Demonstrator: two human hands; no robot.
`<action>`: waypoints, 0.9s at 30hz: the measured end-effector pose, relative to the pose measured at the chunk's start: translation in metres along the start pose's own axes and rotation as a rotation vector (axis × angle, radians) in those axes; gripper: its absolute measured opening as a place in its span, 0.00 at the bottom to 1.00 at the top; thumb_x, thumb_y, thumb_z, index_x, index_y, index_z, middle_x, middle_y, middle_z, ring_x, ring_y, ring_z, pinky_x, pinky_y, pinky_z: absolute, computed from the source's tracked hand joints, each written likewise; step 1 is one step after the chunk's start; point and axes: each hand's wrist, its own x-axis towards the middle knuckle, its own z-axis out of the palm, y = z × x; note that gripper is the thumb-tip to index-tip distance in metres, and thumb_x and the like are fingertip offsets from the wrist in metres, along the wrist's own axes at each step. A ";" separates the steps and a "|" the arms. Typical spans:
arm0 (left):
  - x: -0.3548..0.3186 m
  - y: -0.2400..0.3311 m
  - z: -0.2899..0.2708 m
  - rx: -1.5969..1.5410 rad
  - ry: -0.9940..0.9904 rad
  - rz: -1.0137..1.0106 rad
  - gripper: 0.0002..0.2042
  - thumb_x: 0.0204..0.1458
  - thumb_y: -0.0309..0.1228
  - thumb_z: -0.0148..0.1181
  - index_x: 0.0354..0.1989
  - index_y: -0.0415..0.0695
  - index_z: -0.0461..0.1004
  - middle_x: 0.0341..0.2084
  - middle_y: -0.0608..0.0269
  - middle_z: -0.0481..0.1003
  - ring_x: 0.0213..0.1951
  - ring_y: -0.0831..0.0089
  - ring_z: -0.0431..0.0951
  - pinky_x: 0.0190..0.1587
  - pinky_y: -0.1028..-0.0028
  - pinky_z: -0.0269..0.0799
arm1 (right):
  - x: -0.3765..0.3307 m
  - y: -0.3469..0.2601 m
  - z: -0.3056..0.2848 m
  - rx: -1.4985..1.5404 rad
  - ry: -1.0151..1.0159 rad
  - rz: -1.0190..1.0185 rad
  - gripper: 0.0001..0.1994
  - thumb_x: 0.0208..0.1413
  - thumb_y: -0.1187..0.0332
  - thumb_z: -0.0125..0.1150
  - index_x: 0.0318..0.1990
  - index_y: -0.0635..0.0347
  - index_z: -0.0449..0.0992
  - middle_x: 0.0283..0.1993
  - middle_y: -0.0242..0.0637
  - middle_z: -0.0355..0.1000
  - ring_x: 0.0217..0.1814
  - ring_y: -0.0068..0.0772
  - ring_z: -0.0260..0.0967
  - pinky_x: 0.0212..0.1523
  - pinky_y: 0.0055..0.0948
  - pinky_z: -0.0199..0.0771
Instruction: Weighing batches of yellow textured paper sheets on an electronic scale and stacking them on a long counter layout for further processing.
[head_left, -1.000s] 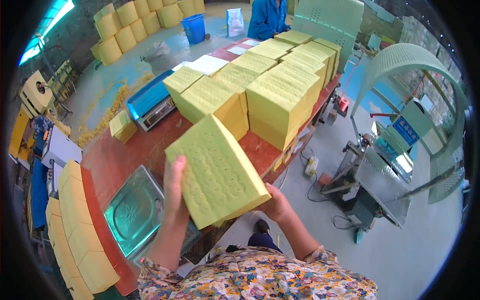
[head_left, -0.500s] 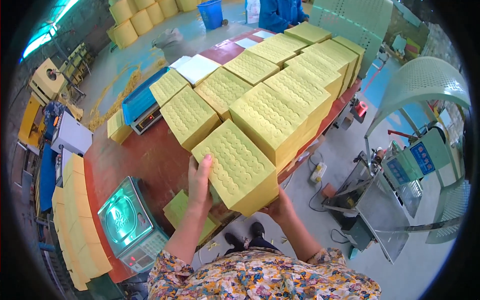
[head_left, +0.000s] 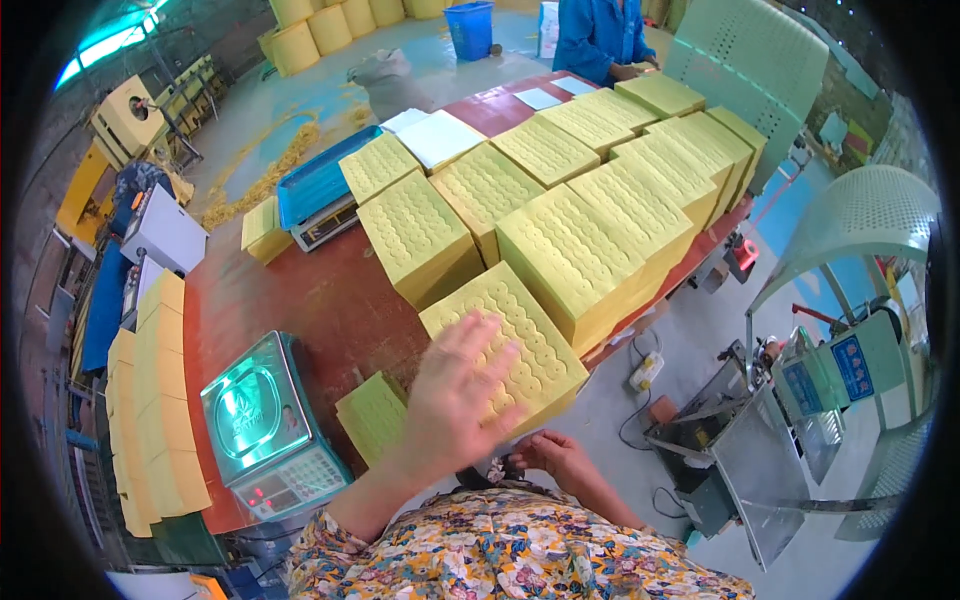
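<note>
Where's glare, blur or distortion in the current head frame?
Head view: green-white glare on the scale pan; left hand motion-blurred, right hand sharper; bright strip at upper left looks blown out; corners black, fisheye bending strongest near rim.

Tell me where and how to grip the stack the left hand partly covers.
Probably with palms on the left and near faces of the stack, coming from the person's side. It is block-shaped with a flat near face, and neighbouring stacks stand close behind it and along its right. The left hand hides part of its left edge.
</note>
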 end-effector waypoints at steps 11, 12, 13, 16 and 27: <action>0.013 -0.023 0.027 0.171 -0.191 -0.007 0.36 0.43 0.44 0.68 0.61 0.43 0.66 0.62 0.46 0.62 0.65 0.48 0.60 0.66 0.48 0.51 | 0.056 -0.030 0.016 -0.106 0.051 -0.104 0.15 0.65 0.66 0.53 0.49 0.70 0.75 0.42 0.43 0.78 0.42 0.34 0.77 0.45 0.34 0.79; 0.015 -0.023 0.027 0.172 -0.217 -0.005 0.35 0.44 0.42 0.67 0.62 0.43 0.66 0.62 0.46 0.62 0.65 0.49 0.60 0.67 0.48 0.51 | 0.057 -0.030 0.015 -0.094 0.052 -0.100 0.14 0.65 0.66 0.53 0.49 0.70 0.75 0.42 0.44 0.78 0.42 0.35 0.77 0.45 0.34 0.79; 0.016 -0.023 0.028 0.170 -0.215 -0.008 0.35 0.44 0.42 0.67 0.62 0.43 0.66 0.62 0.46 0.62 0.65 0.49 0.60 0.67 0.48 0.51 | 0.058 -0.032 0.015 -0.098 0.053 -0.097 0.14 0.65 0.66 0.53 0.49 0.70 0.75 0.42 0.44 0.78 0.42 0.35 0.77 0.45 0.34 0.79; 0.013 -0.022 0.029 0.159 -0.196 -0.023 0.35 0.44 0.42 0.67 0.62 0.44 0.66 0.62 0.47 0.62 0.65 0.50 0.60 0.67 0.48 0.51 | 0.056 -0.033 0.018 -0.125 0.063 -0.088 0.14 0.65 0.67 0.53 0.49 0.70 0.75 0.42 0.44 0.78 0.42 0.35 0.77 0.45 0.35 0.79; 0.012 -0.023 0.032 0.179 -0.148 -0.037 0.34 0.43 0.42 0.67 0.61 0.43 0.66 0.62 0.49 0.62 0.65 0.51 0.60 0.67 0.48 0.50 | 0.061 -0.022 0.022 -0.080 0.095 -0.151 0.14 0.65 0.66 0.54 0.47 0.69 0.75 0.43 0.40 0.77 0.39 0.32 0.76 0.46 0.31 0.77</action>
